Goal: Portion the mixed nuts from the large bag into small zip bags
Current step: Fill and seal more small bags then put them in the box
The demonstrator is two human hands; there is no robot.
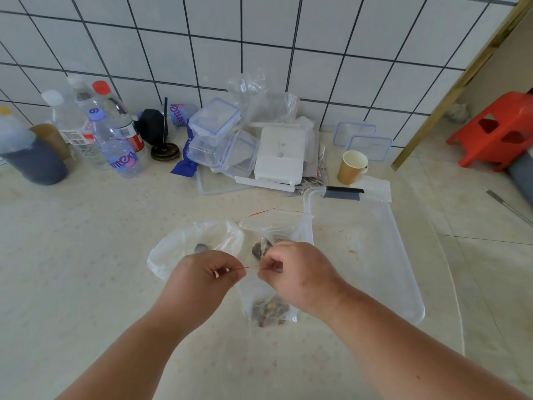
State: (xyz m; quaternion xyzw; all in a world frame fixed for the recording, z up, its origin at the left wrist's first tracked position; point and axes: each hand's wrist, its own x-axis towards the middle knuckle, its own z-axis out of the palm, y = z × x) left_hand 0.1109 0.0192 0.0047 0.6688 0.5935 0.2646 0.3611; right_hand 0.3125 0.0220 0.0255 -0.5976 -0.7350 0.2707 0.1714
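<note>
Red-striped zip edge of small clear plastic bag [266, 304] of mixed nuts [269, 310], stretched crosswise, pinched between left hand [202, 277] and right hand [297, 272], hanging above patterned tabletop [86, 255], both hands equally near.

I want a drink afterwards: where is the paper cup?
In the head view the paper cup stands right of centre near the tiled wall, beside the white box and behind the clear tray.

The left hand [206, 274] and right hand [291, 271] pinch the red-lined top of a small zip bag [268, 308] holding nuts [269, 310]
</note>
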